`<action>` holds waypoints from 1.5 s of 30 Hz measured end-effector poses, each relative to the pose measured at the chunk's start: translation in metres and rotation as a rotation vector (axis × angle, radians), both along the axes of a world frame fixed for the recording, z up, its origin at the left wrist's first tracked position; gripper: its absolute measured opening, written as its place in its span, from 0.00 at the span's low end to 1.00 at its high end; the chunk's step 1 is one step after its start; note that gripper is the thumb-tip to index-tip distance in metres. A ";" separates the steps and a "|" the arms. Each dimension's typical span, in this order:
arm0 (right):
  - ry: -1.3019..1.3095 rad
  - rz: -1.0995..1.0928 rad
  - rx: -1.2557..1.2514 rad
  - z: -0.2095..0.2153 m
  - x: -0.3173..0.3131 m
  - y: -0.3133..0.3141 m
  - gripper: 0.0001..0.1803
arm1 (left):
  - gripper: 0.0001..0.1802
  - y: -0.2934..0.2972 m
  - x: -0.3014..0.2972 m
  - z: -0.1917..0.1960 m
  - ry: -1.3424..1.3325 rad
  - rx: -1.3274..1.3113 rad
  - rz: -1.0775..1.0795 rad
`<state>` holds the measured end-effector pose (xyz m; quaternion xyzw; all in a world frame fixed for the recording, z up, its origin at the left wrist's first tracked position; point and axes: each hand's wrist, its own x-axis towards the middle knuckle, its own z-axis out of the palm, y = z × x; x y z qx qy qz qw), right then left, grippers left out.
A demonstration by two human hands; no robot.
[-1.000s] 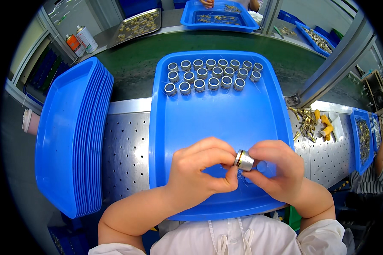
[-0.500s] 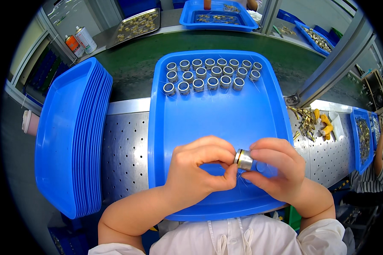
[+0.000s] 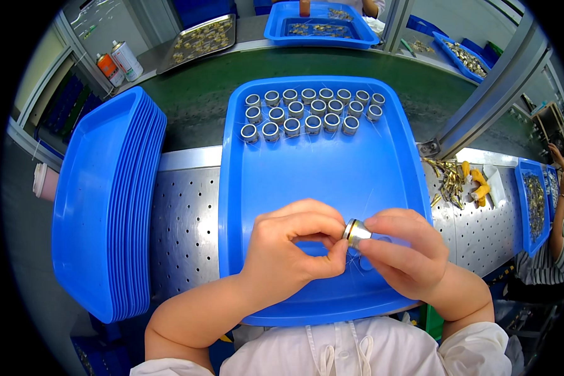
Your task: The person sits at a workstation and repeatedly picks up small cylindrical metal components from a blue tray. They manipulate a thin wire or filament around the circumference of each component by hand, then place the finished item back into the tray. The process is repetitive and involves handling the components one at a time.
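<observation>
Left hand point(image 3: 291, 247) and right hand point(image 3: 404, 254) met over the near part of the large blue plastic tray point(image 3: 323, 182); both were closed in a pinch on one small cylindrical metal fitting with a brass-coloured band point(image 3: 356, 231), held between the fingertips just above the tray floor; left thumb and forefinger gripped its left end, right fingers its right end; the fitting lay roughly level, tilted slightly; whether it touched the tray could not be told. At the far end of the same tray stood three rows of short silver metal rings point(image 3: 310, 113), close together, well apart from the hands. The tray rested on a perforated steel bench top point(image 3: 185, 213); a stack of empty blue trays point(image 3: 106, 200) lay just beside it to the left; a heap of small brass and yellow parts point(image 3: 457, 182) lay to the right on the bench.
</observation>
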<state>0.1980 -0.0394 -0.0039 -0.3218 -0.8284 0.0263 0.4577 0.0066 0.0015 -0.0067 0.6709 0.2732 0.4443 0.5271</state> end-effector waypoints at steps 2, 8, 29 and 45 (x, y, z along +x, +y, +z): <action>-0.026 -0.002 0.005 0.001 0.001 0.001 0.19 | 0.09 0.001 -0.001 -0.001 0.020 0.034 -0.003; 0.159 -0.077 -0.192 0.004 -0.007 -0.007 0.21 | 0.11 0.000 -0.003 -0.001 0.062 0.080 -0.018; 0.084 -0.021 -0.065 -0.001 -0.005 -0.003 0.19 | 0.10 0.001 -0.004 0.001 0.055 -0.043 -0.066; 0.074 0.005 -0.071 0.004 -0.002 -0.002 0.21 | 0.11 -0.001 -0.002 0.001 0.047 0.014 -0.018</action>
